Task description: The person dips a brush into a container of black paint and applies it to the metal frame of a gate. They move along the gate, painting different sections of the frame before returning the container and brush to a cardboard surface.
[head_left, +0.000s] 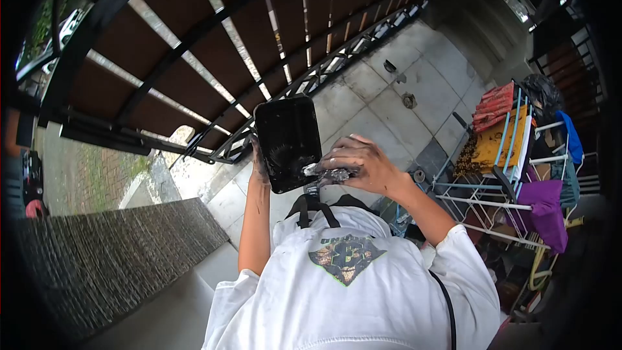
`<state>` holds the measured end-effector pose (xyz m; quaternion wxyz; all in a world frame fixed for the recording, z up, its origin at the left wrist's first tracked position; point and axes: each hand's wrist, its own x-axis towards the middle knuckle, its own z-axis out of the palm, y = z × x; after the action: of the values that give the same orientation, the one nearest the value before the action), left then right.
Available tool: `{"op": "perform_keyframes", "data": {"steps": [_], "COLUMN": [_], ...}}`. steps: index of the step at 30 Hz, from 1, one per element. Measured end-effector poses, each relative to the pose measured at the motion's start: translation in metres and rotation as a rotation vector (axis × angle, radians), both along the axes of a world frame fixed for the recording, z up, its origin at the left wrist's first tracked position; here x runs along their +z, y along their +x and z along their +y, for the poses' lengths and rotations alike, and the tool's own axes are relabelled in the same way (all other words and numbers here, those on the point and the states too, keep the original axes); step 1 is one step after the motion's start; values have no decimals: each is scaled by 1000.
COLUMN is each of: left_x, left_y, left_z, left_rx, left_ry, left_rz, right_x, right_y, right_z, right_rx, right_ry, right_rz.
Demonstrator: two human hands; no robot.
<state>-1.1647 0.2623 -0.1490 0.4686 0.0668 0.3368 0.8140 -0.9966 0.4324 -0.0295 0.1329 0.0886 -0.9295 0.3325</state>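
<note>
A black rectangular tray [288, 136] with rounded corners is held up in front of my chest, its glossy inner face towards me. My left hand [258, 163] grips its left edge, with most of the fingers hidden behind it. Closed round a crumpled, smudged rag [335, 174], my right hand [360, 159] is at the tray's lower right corner. A whitish end of the rag overlaps the tray there. Dark smears cover the fingers of both hands.
A dark slatted gate [194, 45] runs across the upper left above grey floor tiles [382, 116]. To the right stands a drying rack [483, 204] hung with coloured cloths. A ridged dark surface [123, 253] lies at lower left.
</note>
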Motion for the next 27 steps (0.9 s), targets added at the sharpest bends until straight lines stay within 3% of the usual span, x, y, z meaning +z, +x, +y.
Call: {"op": "perform_keyframes", "data": {"steps": [5, 7, 11, 14, 19, 21, 23, 25, 26, 27], "left_x": [6, 9, 0, -15, -20, -16, -12, 6, -1, -5], "left_y": [-20, -20, -20, -25, -21, -15, -7, 7, 9, 16], "left_z": [96, 130, 204, 260, 367, 411, 456, 485, 499, 511], "left_rx": [-278, -446, -361, -272, -253, -333, -361, -455, -516, -521], "left_ry": [106, 135, 98, 87, 90, 101, 135, 75, 68, 61], "left_rz": [12, 81, -4, -128, -148, -121, -150, -83, -174, -184], "right_x": [5, 1, -17, -33, -29, -17, -26, -26, -18, -19], "right_y": [-6, -11, -3, 7, 10, 15, 20, 22, 18, 20], "right_z": [68, 92, 138, 186, 298, 343, 397, 437, 458, 475], "right_rx": [-333, -452, -611, -540, -561, -654, -635, -785, -715, -803], "right_ry": [-67, 28, 21, -120, -198, -246, -176, -88, -69, 9], "right_rz": [88, 163, 123, 24, 111, 48, 76, 56, 71, 40]}}
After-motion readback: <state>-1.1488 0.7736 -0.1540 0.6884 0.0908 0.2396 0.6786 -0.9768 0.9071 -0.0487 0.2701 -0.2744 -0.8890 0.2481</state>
